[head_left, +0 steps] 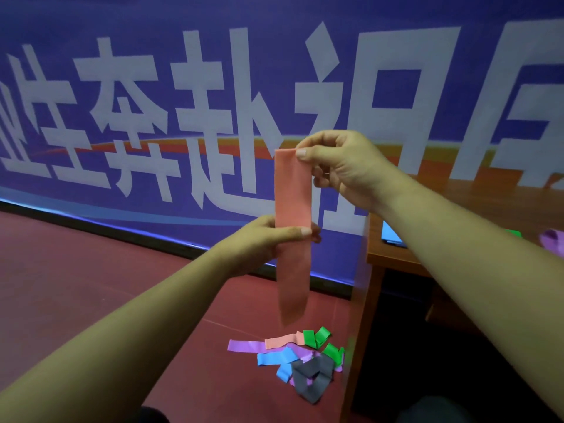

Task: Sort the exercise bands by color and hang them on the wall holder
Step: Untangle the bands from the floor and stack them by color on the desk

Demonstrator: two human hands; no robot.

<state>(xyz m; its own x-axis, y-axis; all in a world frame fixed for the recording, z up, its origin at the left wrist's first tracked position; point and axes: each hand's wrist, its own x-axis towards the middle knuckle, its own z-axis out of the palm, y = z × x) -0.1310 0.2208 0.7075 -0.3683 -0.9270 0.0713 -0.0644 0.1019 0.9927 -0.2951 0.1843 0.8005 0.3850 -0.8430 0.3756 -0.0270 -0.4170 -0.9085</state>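
Note:
A salmon-pink exercise band [293, 193] hangs straight down in front of me. My right hand [341, 166] pinches its top edge between thumb and fingers. Lower down, my left hand [262, 239] grips the band around its middle, thumb across the front. Below on the red floor lies a pile of bands [293, 361]: purple, another pink, blue, green and grey, tangled together. No wall holder is visible.
A blue banner [213, 102] with large white characters covers the wall behind. A wooden table [396, 254] stands at the right, carrying a blue item [392, 235], a green band [514, 233] and a purple band [552, 239].

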